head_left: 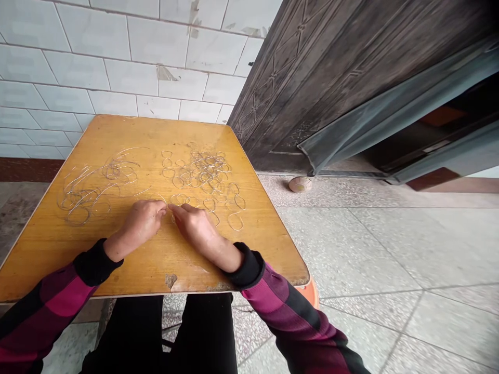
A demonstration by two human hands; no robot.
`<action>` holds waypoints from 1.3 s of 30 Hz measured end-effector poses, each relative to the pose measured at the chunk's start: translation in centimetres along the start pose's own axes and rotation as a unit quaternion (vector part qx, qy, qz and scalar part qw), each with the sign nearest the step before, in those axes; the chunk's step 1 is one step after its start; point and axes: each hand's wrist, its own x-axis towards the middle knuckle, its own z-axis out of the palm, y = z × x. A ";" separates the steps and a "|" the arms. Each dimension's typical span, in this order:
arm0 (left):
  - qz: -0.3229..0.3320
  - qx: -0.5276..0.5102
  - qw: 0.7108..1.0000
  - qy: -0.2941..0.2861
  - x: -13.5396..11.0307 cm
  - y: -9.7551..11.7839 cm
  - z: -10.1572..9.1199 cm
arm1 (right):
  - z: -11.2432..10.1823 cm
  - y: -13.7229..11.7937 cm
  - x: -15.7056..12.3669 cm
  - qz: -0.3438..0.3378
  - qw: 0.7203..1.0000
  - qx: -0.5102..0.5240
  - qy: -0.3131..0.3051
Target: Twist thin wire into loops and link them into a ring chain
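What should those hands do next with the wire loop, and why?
Probably slide the wire loop gently aside, because the left hand and right hand meet right beside it, and other wire loops lie close enough to snag.

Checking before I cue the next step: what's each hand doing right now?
Left hand: closed, fingers curled; can't tell if it grips the thin wire.
Right hand: closed to a fingertip pinch by the wire; any hold can't be told.
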 end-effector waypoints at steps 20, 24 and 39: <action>-0.019 -0.036 0.999 0.013 -0.1 0.0 -0.1 | 0.7 0.7 0.4 -0.024 0.997 0.030 0.068; -0.016 -0.020 1.000 0.015 -0.1 0.2 -0.1 | 0.7 0.5 0.3 -0.019 0.998 -0.003 0.058; -0.010 -0.060 0.998 0.029 -0.1 -0.2 -0.4 | 0.5 0.7 0.5 -0.015 0.979 0.174 0.104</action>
